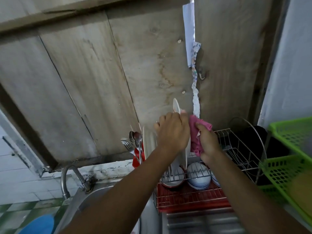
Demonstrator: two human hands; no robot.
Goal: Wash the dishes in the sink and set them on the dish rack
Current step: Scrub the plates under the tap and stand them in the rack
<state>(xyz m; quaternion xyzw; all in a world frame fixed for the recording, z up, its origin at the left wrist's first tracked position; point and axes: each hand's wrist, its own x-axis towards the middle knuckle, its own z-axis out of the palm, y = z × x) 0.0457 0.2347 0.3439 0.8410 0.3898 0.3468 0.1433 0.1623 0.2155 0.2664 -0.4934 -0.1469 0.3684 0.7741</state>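
Note:
My left hand [173,130] grips a white plate [176,106] held on edge above the wire dish rack [236,149]. My right hand [208,144] holds a pink cloth [197,132] pressed against the plate's right face. Another white plate [148,144] stands upright in the rack to the left. Two bowls [199,176] sit upside down on the rack's lower tier over a red drip tray [190,200]. The steel sink [87,203] lies at the lower left, its inside mostly hidden by my arms.
Spoons and forks [135,141] stand in a red holder left of the rack. A curved steel tap [67,176] rises behind the sink. Green plastic baskets [290,157] stand at the right. A wooden board wall [101,73] is close behind.

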